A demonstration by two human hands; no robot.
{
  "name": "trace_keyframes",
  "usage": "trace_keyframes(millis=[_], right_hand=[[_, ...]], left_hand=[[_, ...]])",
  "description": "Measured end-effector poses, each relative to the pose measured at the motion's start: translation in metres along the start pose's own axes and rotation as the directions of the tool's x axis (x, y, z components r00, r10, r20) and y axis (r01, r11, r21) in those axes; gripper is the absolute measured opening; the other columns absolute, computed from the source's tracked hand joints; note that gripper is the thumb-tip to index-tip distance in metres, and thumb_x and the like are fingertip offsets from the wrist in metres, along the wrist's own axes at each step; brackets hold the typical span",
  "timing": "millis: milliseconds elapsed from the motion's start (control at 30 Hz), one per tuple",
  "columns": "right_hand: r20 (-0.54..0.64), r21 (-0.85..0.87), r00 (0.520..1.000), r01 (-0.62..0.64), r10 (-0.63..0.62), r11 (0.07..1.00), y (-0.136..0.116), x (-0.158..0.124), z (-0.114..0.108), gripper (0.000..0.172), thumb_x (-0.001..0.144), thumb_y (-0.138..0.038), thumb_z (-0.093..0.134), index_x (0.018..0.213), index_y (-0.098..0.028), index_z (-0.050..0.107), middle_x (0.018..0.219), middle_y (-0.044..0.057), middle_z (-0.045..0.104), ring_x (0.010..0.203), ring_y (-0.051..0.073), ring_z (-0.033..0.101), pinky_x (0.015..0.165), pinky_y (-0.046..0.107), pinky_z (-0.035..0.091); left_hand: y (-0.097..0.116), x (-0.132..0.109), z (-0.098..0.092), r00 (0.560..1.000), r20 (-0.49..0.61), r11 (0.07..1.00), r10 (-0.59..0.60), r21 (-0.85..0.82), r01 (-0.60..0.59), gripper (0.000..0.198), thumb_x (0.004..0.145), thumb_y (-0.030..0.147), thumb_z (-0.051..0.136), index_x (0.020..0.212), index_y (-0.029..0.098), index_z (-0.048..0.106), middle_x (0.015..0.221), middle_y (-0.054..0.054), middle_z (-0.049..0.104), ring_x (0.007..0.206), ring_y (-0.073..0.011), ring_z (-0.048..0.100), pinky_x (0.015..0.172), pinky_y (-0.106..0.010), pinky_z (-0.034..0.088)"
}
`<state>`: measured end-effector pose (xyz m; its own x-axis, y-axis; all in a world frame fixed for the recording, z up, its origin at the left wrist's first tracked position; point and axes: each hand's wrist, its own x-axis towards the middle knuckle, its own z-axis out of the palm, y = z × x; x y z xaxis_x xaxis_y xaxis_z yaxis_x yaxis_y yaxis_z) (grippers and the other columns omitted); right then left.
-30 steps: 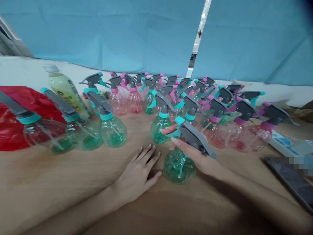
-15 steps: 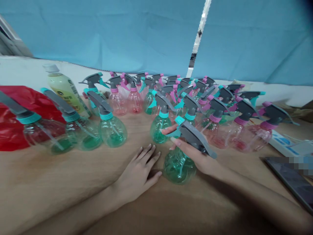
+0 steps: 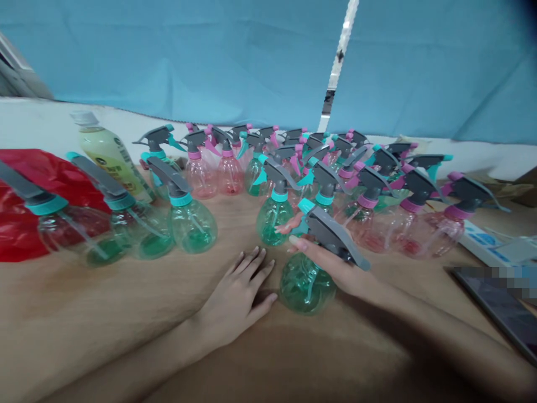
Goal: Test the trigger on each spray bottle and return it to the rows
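Observation:
My right hand (image 3: 335, 266) is wrapped round the neck of a green spray bottle (image 3: 302, 288), just under its grey and teal trigger head. Thumb and fingers reach toward the teal trigger. This bottle appears to stand on the wooden table (image 3: 138, 313). Palm down, my left hand (image 3: 232, 299) lies flat on the table to the left of the bottle, fingers spread and holding nothing. Just behind the held bottle is another green spray bottle (image 3: 272, 221). Three more with teal collars stand at the left, among them a green spray bottle (image 3: 193, 226).
Several pink spray bottles (image 3: 432, 232) and green ones crowd the back and right. A yellow-labelled bottle (image 3: 111, 154) and a red plastic bag (image 3: 20, 224) are at the left. At the right lie a dark flat device (image 3: 482, 305) and a white-and-blue object (image 3: 482, 238). Blue cloth (image 3: 210, 61) hangs behind.
The view has shifted very slightly. My left hand stays flat on the table, and my right hand keeps its hold on the green spray bottle in the same place.

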<state>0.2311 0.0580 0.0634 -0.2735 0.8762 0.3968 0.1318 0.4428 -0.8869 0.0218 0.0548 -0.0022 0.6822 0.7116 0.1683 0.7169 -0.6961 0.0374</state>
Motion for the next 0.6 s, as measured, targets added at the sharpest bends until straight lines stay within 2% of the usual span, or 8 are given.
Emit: trace_keyframes(millis=[67, 233, 467, 600], right_hand=[[-0.001, -0.007, 1.0, 0.0, 0.0, 1.0, -0.0027, 0.0005, -0.0002, 0.019, 0.086, -0.042, 0.058, 0.096, -0.026, 0.06, 0.063, -0.001, 0.054, 0.068, 0.019, 0.06, 0.067, 0.036, 0.052], [-0.028, -0.066, 0.999, 0.042, -0.044, 0.997, -0.0061, 0.003, -0.0015, 0.022, 0.086, -0.044, 0.056, 0.087, -0.023, 0.06, 0.085, 0.003, 0.064, 0.086, 0.02, 0.062, 0.069, 0.032, 0.049], [-0.047, -0.104, 0.994, 0.098, -0.103, 0.99, -0.0009, 0.0042, -0.0021, 0.026, 0.088, -0.045, 0.053, 0.079, -0.022, 0.06, 0.075, 0.0, 0.061, 0.072, 0.015, 0.058, 0.068, 0.031, 0.045], [-0.047, -0.098, 0.995, 0.089, -0.094, 0.991, 0.001, 0.0046, -0.0017, 0.028, 0.089, -0.044, 0.053, 0.076, -0.021, 0.06, 0.073, 0.0, 0.06, 0.072, 0.015, 0.057, 0.07, 0.032, 0.045]], left_hand=[[-0.0002, -0.0004, 0.0004, 1.0, -0.007, 1.0, 0.002, -0.003, -0.002, 0.056, 0.095, 0.047, 0.043, 0.139, 0.012, 0.042, 0.146, -0.015, 0.038, 0.137, -0.0273, 0.029, 0.11, -0.047, 0.027], [-0.001, -0.0021, 0.0023, 0.999, -0.037, 1.0, 0.005, 0.0, -0.005, 0.056, 0.095, 0.047, 0.043, 0.14, 0.014, 0.041, 0.147, -0.013, 0.037, 0.137, -0.0263, 0.029, 0.11, -0.046, 0.026], [-0.0004, -0.0014, 0.0017, 1.0, -0.023, 1.0, -0.001, 0.016, 0.002, 0.057, 0.095, 0.048, 0.044, 0.139, 0.013, 0.042, 0.147, -0.015, 0.037, 0.137, -0.0268, 0.029, 0.11, -0.046, 0.027], [-0.0008, -0.0015, 0.0025, 1.0, -0.028, 1.0, 0.005, 0.003, -0.005, 0.057, 0.095, 0.048, 0.044, 0.139, 0.011, 0.042, 0.146, -0.015, 0.038, 0.137, -0.0277, 0.03, 0.11, -0.047, 0.026]])
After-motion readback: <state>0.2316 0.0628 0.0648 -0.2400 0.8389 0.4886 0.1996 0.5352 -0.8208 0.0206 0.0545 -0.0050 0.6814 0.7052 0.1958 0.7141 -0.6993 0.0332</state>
